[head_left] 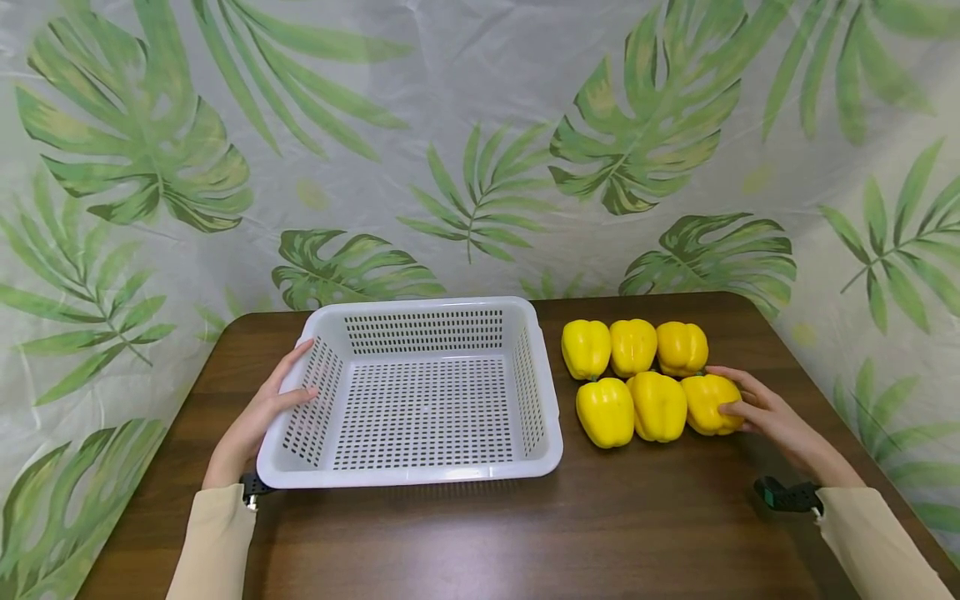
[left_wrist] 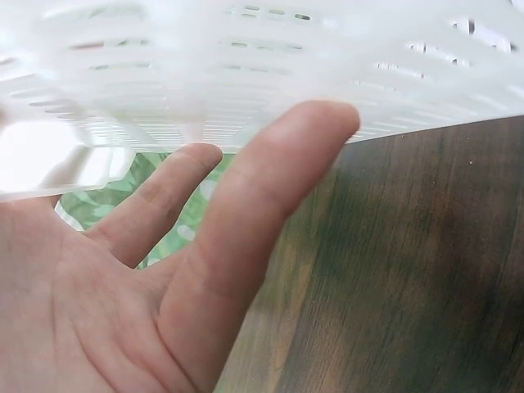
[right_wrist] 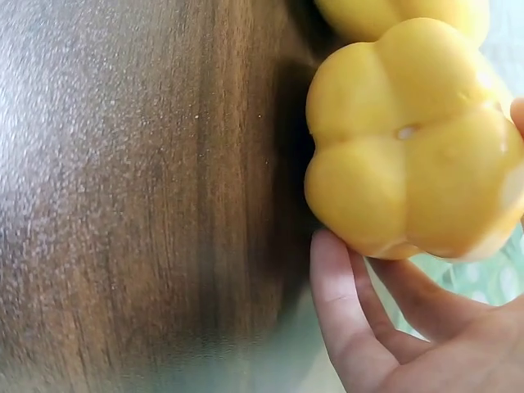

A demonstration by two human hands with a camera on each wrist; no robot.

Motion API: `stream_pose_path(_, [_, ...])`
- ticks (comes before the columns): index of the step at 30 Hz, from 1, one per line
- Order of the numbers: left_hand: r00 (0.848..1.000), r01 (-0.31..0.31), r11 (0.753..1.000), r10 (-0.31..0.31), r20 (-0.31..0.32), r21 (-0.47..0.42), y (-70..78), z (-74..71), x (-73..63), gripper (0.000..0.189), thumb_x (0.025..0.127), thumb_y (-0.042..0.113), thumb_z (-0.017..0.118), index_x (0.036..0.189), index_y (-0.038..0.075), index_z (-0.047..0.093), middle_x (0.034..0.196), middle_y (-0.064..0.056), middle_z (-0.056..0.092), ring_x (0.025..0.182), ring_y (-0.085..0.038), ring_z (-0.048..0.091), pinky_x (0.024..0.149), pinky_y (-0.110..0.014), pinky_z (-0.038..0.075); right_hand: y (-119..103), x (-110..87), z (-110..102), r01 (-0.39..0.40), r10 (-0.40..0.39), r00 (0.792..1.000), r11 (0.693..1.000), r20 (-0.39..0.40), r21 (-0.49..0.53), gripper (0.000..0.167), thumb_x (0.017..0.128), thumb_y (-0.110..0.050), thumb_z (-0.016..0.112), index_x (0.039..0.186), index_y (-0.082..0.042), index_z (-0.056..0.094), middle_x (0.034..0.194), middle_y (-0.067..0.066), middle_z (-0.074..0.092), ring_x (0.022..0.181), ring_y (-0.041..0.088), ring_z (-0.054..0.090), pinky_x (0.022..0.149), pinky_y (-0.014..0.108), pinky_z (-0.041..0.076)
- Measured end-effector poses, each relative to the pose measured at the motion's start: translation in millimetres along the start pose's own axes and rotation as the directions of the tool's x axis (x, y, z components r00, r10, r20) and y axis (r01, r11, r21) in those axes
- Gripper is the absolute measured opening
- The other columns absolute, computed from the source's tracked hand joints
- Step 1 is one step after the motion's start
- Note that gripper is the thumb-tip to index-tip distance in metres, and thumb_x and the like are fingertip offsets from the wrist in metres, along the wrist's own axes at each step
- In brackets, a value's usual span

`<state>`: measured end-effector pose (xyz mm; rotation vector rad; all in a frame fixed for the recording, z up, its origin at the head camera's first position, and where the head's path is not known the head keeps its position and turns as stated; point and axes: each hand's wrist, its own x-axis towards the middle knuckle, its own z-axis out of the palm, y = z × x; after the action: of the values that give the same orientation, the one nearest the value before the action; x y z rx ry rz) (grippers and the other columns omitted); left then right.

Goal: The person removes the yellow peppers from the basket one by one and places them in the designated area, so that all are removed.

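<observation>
A white perforated plastic basket stands on the left half of the table, its inside bare. My left hand holds its left rim, the thumb laid over the edge. From the left wrist view, fingers of that hand reach up to the slotted outer wall. At the right, my right hand grips the front-right yellow bell pepper, with the thumb on its near side. The right wrist view shows this pepper's lobed end, and fingertips against its lower side.
Several more yellow bell peppers sit in two rows between the basket and my right hand, close together. The dark wooden table runs back to a leaf-print cloth hanging behind it.
</observation>
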<state>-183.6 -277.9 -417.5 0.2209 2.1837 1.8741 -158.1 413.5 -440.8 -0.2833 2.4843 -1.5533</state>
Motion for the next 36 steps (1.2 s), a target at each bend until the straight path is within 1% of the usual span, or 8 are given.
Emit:
stream_pose_path(3, [1.000,-0.003,1.000,0.003,0.001,-0.004,-0.3,0.2,0.2,0.072,0.098,0.013,0.049,0.154,0.032,0.007,0.153,-0.023,0.011,0.121,-0.048,0.038,0.079,-0.054,0.050,-1.2,1.1,0.2,-0.017,0.017,1.000,1.000,0.003,-0.024,0.054,0.101,-0.015,0.048,0.151,-0.018,0.027,0.139,-0.014,0.028,0.102,0.000,0.046,0.074,0.025,0.047])
stream_pose_path(9, [1.000,-0.006,1.000,0.006,0.010,0.001,-0.5,-0.8,1.6,0.072,0.098,0.014,0.049,0.154,0.031,0.007,0.153,-0.023,0.012,0.120,-0.049,0.038,0.079,-0.054,0.050,-3.8,1.6,1.5,-0.037,0.037,0.999,0.998,-0.006,-0.058,0.056,0.101,-0.018,0.047,0.152,-0.018,0.024,0.144,0.010,0.025,0.103,-0.001,0.045,0.075,0.028,0.047])
stream_pose_path(15, [1.000,-0.010,0.999,0.010,0.012,0.047,0.3,-3.0,3.3,0.073,0.098,0.015,0.051,0.154,0.028,0.006,0.153,-0.024,0.012,0.120,-0.049,0.038,0.078,-0.052,0.051,-6.3,1.8,1.6,-0.031,0.028,0.998,0.998,-0.051,-0.048,0.053,0.101,-0.020,0.047,0.151,-0.017,0.027,0.140,0.002,0.031,0.103,-0.001,0.046,0.076,0.025,0.048])
stream_pose_path(20, [0.999,-0.041,0.989,0.043,-0.010,0.139,2.3,-5.1,4.0,0.073,0.098,0.017,0.051,0.155,0.024,0.005,0.151,-0.026,0.015,0.114,-0.051,0.044,0.073,-0.050,0.054,-12.6,2.5,-1.5,-0.058,0.050,0.992,0.996,-0.115,-0.066,0.052,0.101,-0.025,0.047,0.150,-0.021,0.030,0.141,0.013,0.035,0.108,-0.005,0.039,0.076,0.021,0.043])
stream_pose_path(26, [0.996,-0.087,0.973,0.093,-0.018,0.212,6.4,-8.8,3.4,0.071,0.100,0.017,0.050,0.155,0.023,0.006,0.144,-0.032,0.026,0.102,-0.048,0.056,0.065,-0.048,0.056,-20.8,7.1,-1.3,0.018,-0.022,0.983,1.000,-0.182,-0.020,0.048,0.102,-0.019,0.047,0.148,-0.018,0.035,0.124,-0.014,0.047,0.108,-0.004,0.046,0.077,0.014,0.042])
stream_pose_path(29, [0.996,-0.087,0.968,0.093,-0.012,0.235,9.7,-12.5,1.0,0.069,0.101,0.018,0.048,0.155,0.022,0.005,0.143,-0.033,0.028,0.100,-0.045,0.058,0.065,-0.047,0.056,-25.7,9.9,0.1,0.072,-0.075,0.979,0.997,-0.190,-0.019,0.048,0.101,-0.016,0.047,0.148,-0.015,0.035,0.121,-0.017,0.047,0.109,-0.002,0.047,0.078,0.011,0.041])
stream_pose_path(32, [0.996,-0.083,0.964,0.088,-0.009,0.254,14.9,-16.4,-3.5,0.068,0.102,0.021,0.046,0.155,0.021,0.004,0.147,-0.032,0.023,0.108,-0.047,0.052,0.073,-0.050,0.053,-31.4,12.0,0.8,0.115,-0.116,0.974,0.993,-0.194,-0.021,0.048,0.101,-0.014,0.047,0.148,-0.014,0.034,0.122,-0.017,0.047,0.109,-0.002,0.048,0.079,0.009,0.041])
stream_pose_path(36, [0.996,-0.084,0.955,0.090,-0.007,0.284,24.5,-21.6,-12.7,0.068,0.102,0.022,0.045,0.155,0.023,0.002,0.153,-0.029,0.011,0.123,-0.052,0.037,0.084,-0.064,0.044,-39.4,14.7,0.8,0.171,-0.167,0.964,0.985,-0.207,0.001,0.047,0.101,-0.010,0.046,0.147,-0.011,0.036,0.122,-0.016,0.050,0.109,-0.002,0.050,0.082,0.010,0.042])
